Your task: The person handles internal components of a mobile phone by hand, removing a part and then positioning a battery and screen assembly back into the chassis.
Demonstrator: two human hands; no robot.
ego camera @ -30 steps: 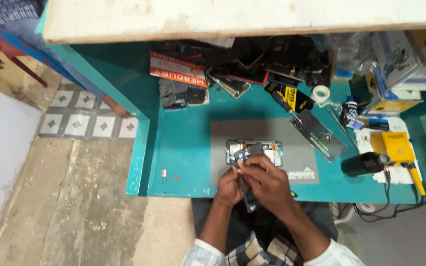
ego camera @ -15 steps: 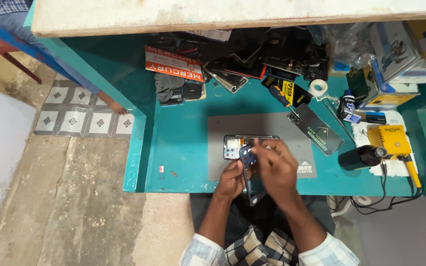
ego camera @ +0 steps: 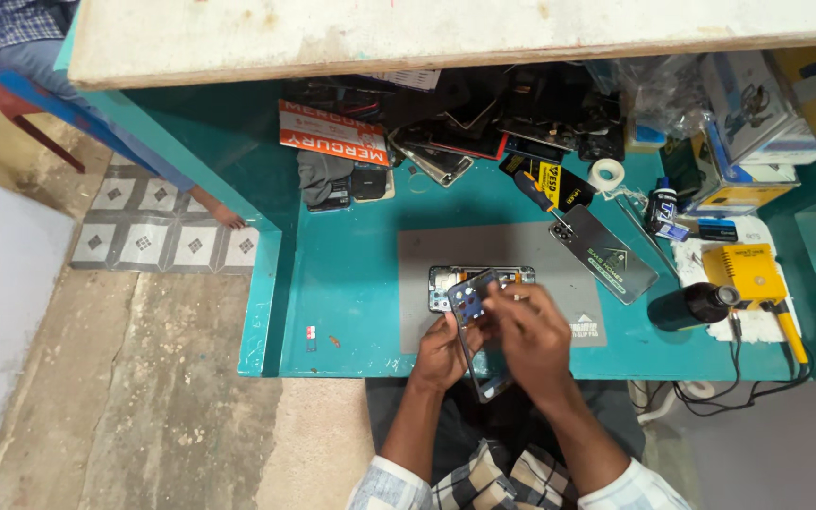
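Both my hands hold a thin phone frame [ego camera: 473, 316] with a camera cut-out, tilted up over the near edge of a grey work mat [ego camera: 427, 260]. My left hand [ego camera: 442, 351] grips its left side. My right hand [ego camera: 529, 335] closes over its right side and top. Behind the frame, an opened phone body [ego camera: 480, 280] lies flat on the mat, partly hidden by the frame and my fingers.
The teal bench [ego camera: 342, 283] carries a pile of phone parts [ego camera: 446, 132] at the back, a phone back cover [ego camera: 606, 255], a tape roll [ego camera: 606, 174], a black bottle [ego camera: 691, 307], a yellow box [ego camera: 743, 269] and boxes [ego camera: 757, 123] at right. Another person's foot [ego camera: 229, 219] rests on the floor at left.
The phone frame has been lifted and tilted up off the phone body, held higher between both hands. The camera view shifted slightly.
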